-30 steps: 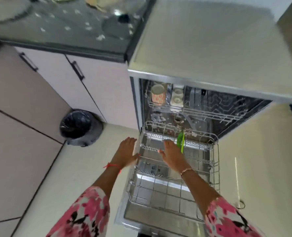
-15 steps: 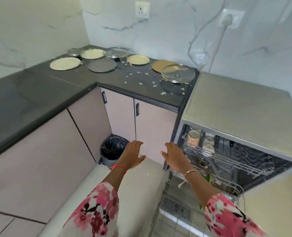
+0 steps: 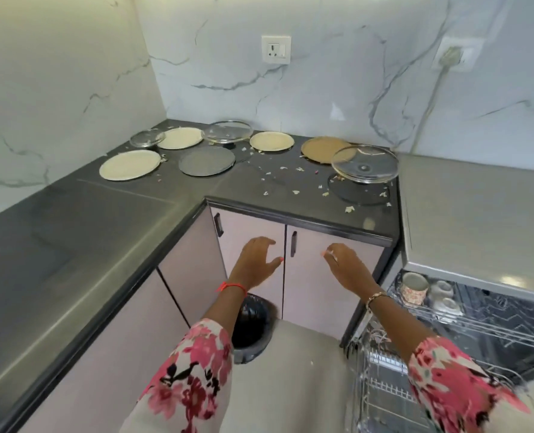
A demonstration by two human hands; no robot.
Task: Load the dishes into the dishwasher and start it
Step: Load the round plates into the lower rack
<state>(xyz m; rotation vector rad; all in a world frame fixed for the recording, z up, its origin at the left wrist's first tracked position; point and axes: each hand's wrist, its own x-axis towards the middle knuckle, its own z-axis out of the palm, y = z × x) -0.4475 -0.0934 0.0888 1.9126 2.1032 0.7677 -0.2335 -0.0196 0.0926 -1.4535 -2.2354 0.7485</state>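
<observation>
Several dirty dishes lie on the dark countertop (image 3: 72,220) in the corner: cream plates (image 3: 129,164), a grey plate (image 3: 207,160), a brown plate (image 3: 321,149), and glass lids (image 3: 364,164). The dishwasher (image 3: 478,220) stands at the right, open, its lower rack (image 3: 381,379) pulled out and the upper rack (image 3: 493,326) holding a patterned mug (image 3: 414,289) and small white cups. My left hand (image 3: 254,264) and my right hand (image 3: 345,265) hover empty in front of the cabinet doors, fingers relaxed, below the counter edge.
Food scraps are scattered on the counter near the lids. A bin with a black liner (image 3: 250,329) sits on the floor under my left forearm. Pink cabinet doors with dark handles (image 3: 293,243) face me. A wall socket (image 3: 276,49) and a plugged cable (image 3: 446,57) are above.
My view swung up from the dishwasher rack to the counter. Both hands left the lower rack and rose leftward, now raised before the cabinet doors and nearer the counter edge.
</observation>
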